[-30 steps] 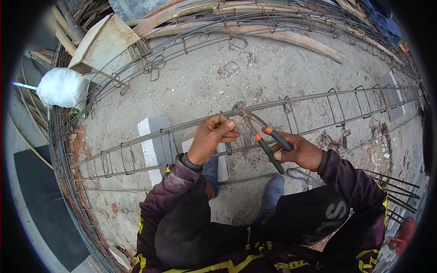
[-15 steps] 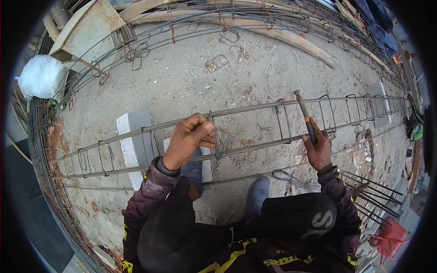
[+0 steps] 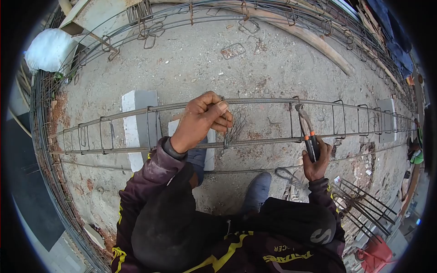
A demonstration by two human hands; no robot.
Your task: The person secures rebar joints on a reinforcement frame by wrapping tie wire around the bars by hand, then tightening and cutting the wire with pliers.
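A long rebar cage (image 3: 264, 101) with rectangular stirrups runs across in front of me. My left hand (image 3: 203, 119) is pinched at its upper bar, beside a stirrup; what the fingertips hold is too small to make out. A loose bundle of thin wire (image 3: 236, 129) hangs just right of those fingers. In my right hand (image 3: 317, 160) are pincers (image 3: 307, 125) with black and orange handles, closed together, their head pointing up near another stirrup.
Pale blocks (image 3: 130, 120) lie under the cage at left and another block (image 3: 387, 116) at right. More rebar and wooden poles (image 3: 314, 38) curve along the back. A white sack (image 3: 50, 50) is at upper left, loose bars (image 3: 364, 207) and a red wheelbarrow (image 3: 377, 255) at lower right.
The pincers have moved right, away from my left hand, and their handles have closed. My left hand stays pinched by the upper bar. The view has shifted.
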